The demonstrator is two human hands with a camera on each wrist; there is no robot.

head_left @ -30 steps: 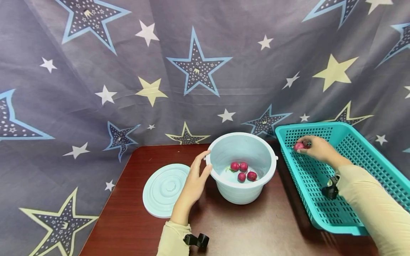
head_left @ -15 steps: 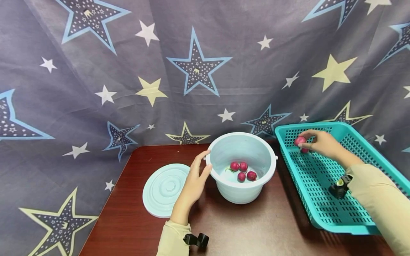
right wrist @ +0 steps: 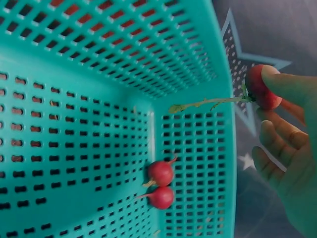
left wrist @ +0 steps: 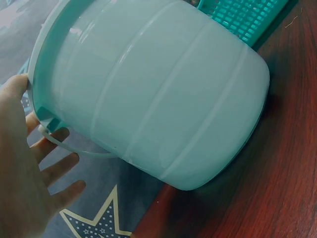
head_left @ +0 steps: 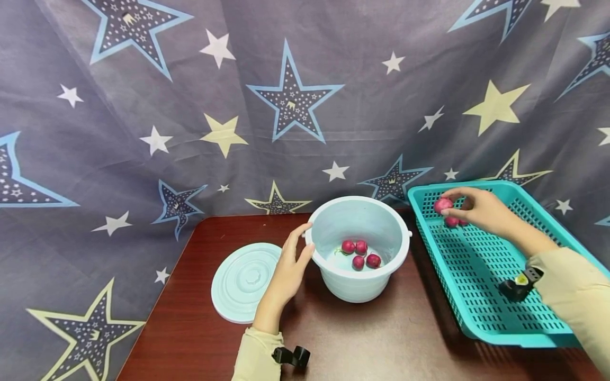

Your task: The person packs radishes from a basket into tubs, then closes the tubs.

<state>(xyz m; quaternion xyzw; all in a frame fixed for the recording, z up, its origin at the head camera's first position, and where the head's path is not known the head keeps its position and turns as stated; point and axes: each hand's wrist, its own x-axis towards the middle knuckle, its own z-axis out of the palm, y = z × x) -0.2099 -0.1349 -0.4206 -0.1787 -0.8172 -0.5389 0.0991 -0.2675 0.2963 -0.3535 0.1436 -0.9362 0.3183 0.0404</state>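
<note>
A radish (right wrist: 261,87) with a leafy stem is pinched between thumb and fingers of my right hand (head_left: 483,210), raised over the far left part of the teal basket (head_left: 481,270). Below it, two radishes (right wrist: 161,184) lie in the basket. My left hand (head_left: 286,267) touches the left rim of the pale blue bucket (head_left: 358,288), its fingers spread and fairly straight. In the left wrist view the thumb meets the rim, and the other fingers lie near the handle (left wrist: 81,151). Several radishes (head_left: 360,247) sit on the bucket's floor.
A round pale blue lid (head_left: 245,283) lies flat on the dark red table (head_left: 190,338), left of the bucket. Behind the table hangs a grey cloth (head_left: 305,169) with stars. The basket's wall stands just right of the bucket.
My right hand has lifted a radish upward from the basket, bringing the radishes underneath into view. My left hand stays at the bucket's rim.
</note>
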